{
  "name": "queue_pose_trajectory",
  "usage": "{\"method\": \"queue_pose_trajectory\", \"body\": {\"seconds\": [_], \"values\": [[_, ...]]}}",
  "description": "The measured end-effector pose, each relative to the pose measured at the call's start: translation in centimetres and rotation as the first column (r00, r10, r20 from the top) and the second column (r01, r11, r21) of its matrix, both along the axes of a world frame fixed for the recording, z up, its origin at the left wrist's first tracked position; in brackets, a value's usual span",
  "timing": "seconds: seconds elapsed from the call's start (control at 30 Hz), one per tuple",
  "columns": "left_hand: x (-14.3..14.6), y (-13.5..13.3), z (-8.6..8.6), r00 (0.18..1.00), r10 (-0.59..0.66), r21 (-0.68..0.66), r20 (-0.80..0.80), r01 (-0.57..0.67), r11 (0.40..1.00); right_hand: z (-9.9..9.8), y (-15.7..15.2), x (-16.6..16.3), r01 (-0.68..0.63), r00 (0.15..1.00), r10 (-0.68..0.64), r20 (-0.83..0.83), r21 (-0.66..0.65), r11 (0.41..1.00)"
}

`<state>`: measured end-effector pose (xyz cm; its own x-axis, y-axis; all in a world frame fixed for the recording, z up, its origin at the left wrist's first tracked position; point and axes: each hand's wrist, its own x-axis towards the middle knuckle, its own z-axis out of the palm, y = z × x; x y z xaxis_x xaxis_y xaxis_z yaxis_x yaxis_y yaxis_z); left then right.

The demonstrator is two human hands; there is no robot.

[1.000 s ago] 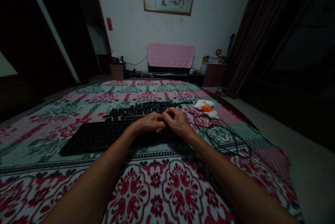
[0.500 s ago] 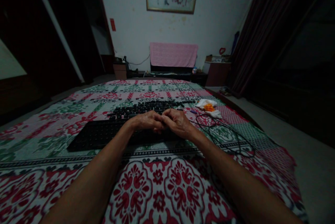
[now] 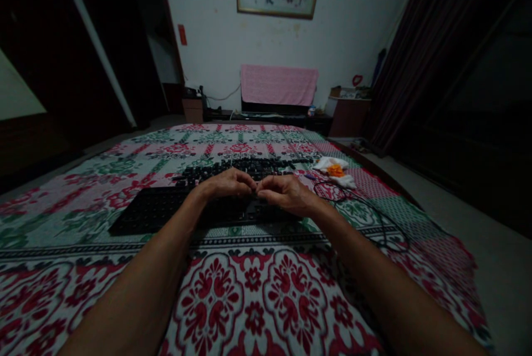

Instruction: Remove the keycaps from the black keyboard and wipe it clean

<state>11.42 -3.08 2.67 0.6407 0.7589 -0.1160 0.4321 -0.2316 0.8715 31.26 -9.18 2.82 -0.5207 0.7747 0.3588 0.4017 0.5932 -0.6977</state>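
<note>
While both forearms reach forward over the patterned bedspread (image 3: 249,289), the left hand (image 3: 226,183) and the right hand (image 3: 286,194) meet knuckles up, their fingertips almost touching each other. The fingers of both hands are curled in narrow, with the tips drawn close together. The light is too dim to tell whether they pinch anything small between them. Directly beneath the fingers lies a black keyboard (image 3: 158,209), flat on the bedspread, stretching away to the left of the left hand. Just beyond the fingertips sits a loose heap of black keycaps (image 3: 241,167). To the right of the right hand's fingers a dark cable (image 3: 366,217) loops over the cover. Farther beyond them, on the same side, lies a white cloth (image 3: 341,181) with something orange on it.
</note>
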Motion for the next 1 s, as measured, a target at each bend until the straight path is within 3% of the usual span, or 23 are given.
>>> {"method": "queue_pose_trajectory", "body": {"seconds": [0.13,0.3,0.7,1.0], "values": [[0.7,0.4,-1.7,0.999,-0.031,0.019,-0.014,0.031,0.999,-0.6,0.3,0.3,-0.063,0.996,0.065,0.068,-0.033,0.998],[1.0,0.7,-2.8,0.999,-0.029,0.063,-0.023,0.030,0.998,-1.2,0.3,0.3,-0.026,0.984,0.030,0.173,-0.023,0.999],[1.2,0.2,-2.2,0.998,-0.023,0.117,-0.060,0.030,0.993,-1.7,0.2,0.0,0.000,0.985,-0.004,0.172,0.025,1.000],[1.1,1.0,-2.8,0.994,-0.049,0.145,-0.102,0.063,0.987,-1.8,-0.2,-0.7,-0.039,0.982,0.016,0.186,0.119,0.992]]}}
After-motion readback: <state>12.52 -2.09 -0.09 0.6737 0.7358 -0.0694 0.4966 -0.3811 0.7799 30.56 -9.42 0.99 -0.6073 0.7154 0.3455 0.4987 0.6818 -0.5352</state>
